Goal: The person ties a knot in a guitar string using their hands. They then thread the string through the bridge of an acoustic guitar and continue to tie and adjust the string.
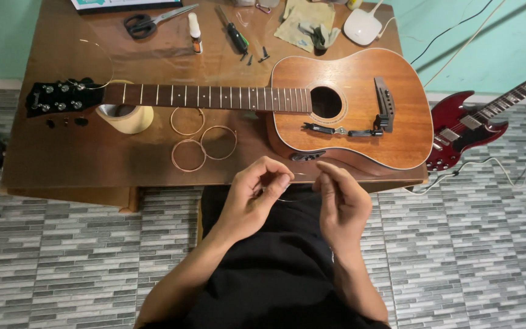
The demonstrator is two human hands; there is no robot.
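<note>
My left hand (255,196) and my right hand (341,198) are raised over my lap, just in front of the table's near edge. Both pinch a thin guitar string (292,198) that runs between their fingertips. An acoustic guitar (360,103) lies flat on the wooden table (62,158), its neck (214,96) pointing left and its headstock (59,97) resting over a roll of tape (126,117). No strings show on the neck. Three coiled strings (202,141) lie on the table below the neck, left of my hands.
Scissors (150,22), a small bottle (195,33), a screwdriver (233,31), bridge pins (257,57), a yellow cloth (302,23) and a white device (362,25) lie at the table's far side. A red electric guitar (467,128) rests on the tiled floor at right.
</note>
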